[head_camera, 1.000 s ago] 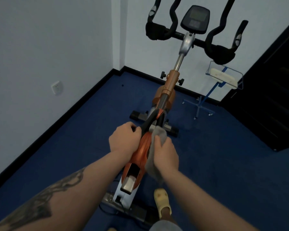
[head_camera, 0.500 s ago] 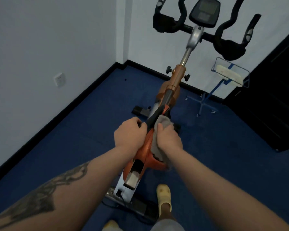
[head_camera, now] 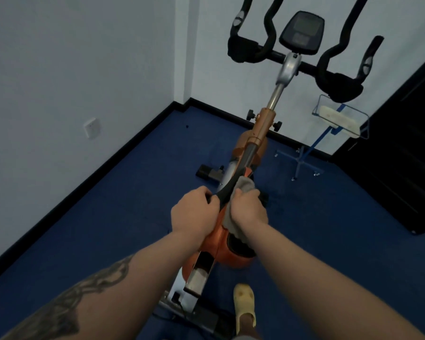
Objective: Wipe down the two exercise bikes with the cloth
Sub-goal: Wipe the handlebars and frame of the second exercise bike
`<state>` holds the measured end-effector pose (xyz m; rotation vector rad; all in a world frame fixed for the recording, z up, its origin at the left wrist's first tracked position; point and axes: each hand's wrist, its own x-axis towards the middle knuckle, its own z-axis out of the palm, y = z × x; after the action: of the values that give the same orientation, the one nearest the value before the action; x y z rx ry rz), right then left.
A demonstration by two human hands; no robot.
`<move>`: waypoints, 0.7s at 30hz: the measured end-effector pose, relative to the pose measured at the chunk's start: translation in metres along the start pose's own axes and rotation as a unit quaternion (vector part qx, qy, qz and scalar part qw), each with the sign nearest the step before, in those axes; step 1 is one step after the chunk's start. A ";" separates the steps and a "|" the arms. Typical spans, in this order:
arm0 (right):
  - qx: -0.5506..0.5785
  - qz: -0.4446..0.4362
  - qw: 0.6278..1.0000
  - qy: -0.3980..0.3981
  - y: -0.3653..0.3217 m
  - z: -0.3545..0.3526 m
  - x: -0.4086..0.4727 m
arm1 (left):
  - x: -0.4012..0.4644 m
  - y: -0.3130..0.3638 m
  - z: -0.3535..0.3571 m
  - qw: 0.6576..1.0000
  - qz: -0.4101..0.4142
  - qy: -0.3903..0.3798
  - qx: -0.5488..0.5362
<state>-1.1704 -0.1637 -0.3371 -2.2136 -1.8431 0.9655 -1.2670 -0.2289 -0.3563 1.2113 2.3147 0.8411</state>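
Observation:
An orange and black exercise bike [head_camera: 260, 133] stands in front of me, its black handlebars [head_camera: 334, 79] and console [head_camera: 301, 33] at the top. My left hand [head_camera: 194, 212] grips the black frame bar from the left side. My right hand [head_camera: 249, 208] holds a grey cloth [head_camera: 244, 184] against the right side of the same bar, above the orange flywheel cover [head_camera: 221, 249]. The cloth sticks out past my fingers and hangs below my wrist. Only one bike is in view.
A blue wire stand [head_camera: 339, 119] with a pale object stands right of the bike by the white wall. A dark door or cabinet [head_camera: 402, 155] fills the right. My foot in a yellow clog [head_camera: 244, 305] is on the blue carpet. A wall socket [head_camera: 92, 127] is at left.
My right hand slid the cloth forward and up along the frame bar, from the orange cover toward the black bar. My left hand stayed gripping the frame, and my view moved in closer.

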 end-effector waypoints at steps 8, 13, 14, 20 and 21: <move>-0.096 -0.133 0.984 0.070 0.042 0.015 -0.064 | -0.001 -0.001 0.001 1.000 0.000 0.009 -0.005; -0.061 -0.075 0.994 0.041 0.016 0.006 -0.032 | 0.001 -0.001 0.002 1.000 -0.004 0.013 -0.007; -0.045 -0.060 0.997 0.030 0.013 0.004 -0.026 | 0.000 -0.001 0.003 1.000 -0.004 0.015 -0.008; -0.057 -0.171 0.980 0.080 0.054 0.014 -0.069 | -0.003 -0.002 0.003 1.000 -0.009 0.023 -0.012; -0.064 -0.176 0.978 0.087 0.057 0.016 -0.071 | -0.002 -0.002 0.003 1.000 -0.010 0.023 -0.010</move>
<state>-1.1346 -0.2480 -0.3477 -1.8657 -2.1613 0.5851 -1.2656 -0.2302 -0.3592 1.1687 2.3455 0.8929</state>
